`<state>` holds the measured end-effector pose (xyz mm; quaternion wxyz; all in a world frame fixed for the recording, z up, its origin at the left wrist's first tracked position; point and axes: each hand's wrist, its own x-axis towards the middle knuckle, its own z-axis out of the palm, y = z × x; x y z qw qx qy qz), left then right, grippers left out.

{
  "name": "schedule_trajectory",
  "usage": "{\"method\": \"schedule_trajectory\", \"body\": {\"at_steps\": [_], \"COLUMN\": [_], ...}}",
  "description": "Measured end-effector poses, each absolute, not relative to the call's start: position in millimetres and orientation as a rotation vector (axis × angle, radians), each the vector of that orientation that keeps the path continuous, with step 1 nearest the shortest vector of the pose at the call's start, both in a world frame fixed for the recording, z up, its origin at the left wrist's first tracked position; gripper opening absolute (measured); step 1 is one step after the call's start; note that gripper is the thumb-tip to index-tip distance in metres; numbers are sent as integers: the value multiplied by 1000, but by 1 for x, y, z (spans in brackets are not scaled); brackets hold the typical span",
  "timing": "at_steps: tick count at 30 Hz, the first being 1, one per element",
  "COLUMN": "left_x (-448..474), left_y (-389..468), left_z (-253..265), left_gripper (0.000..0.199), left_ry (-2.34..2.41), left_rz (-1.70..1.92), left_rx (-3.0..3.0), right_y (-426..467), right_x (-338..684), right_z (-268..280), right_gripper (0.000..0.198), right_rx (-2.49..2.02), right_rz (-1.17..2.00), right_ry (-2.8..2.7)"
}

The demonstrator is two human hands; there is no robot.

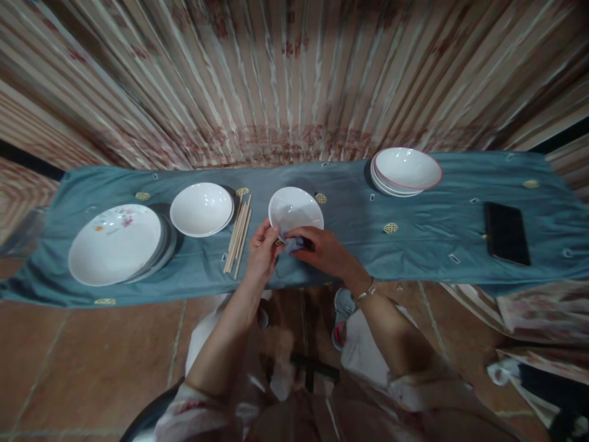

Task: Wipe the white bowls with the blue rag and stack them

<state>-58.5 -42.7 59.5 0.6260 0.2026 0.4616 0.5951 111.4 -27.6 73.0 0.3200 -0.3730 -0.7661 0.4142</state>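
A small white bowl is tilted in front of me over the middle of the table. Its near left rim is pinched by my left hand. In my right hand is a bunched grey-blue cloth, pressed close to the bowl's near edge. Part of the cloth is hidden under the fingers. To the left of my hands lie several light wooden chopsticks, side by side. Past them stands a short stack of white bowls.
On the left end is a stack of large white plates, the top one flower-patterned. A stack of red-rimmed bowls stands back right. A dark phone or tablet lies farther right. The teal tablecloth covers the narrow table; a striped curtain hangs behind.
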Motion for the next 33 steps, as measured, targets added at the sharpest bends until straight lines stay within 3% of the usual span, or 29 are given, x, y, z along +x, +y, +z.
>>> {"method": "schedule_trajectory", "body": {"at_steps": [6,16,33], "left_x": [-63,-68,-46], "left_y": [-41,-42,-53], "left_z": [61,64,61], "left_gripper": [41,43,59], "left_ry": [1071,1091,1042], "left_rz": [1376,1350,1161], "left_rx": [449,496,559], "right_y": [-36,-21,11], "right_x": [114,153,157], "right_z": [68,51,41], "right_gripper": [33,46,45], "right_rx": [-987,-1164,-1440], "right_rz": [717,411,300], "right_ry": [-2236,-2220,-1936]}}
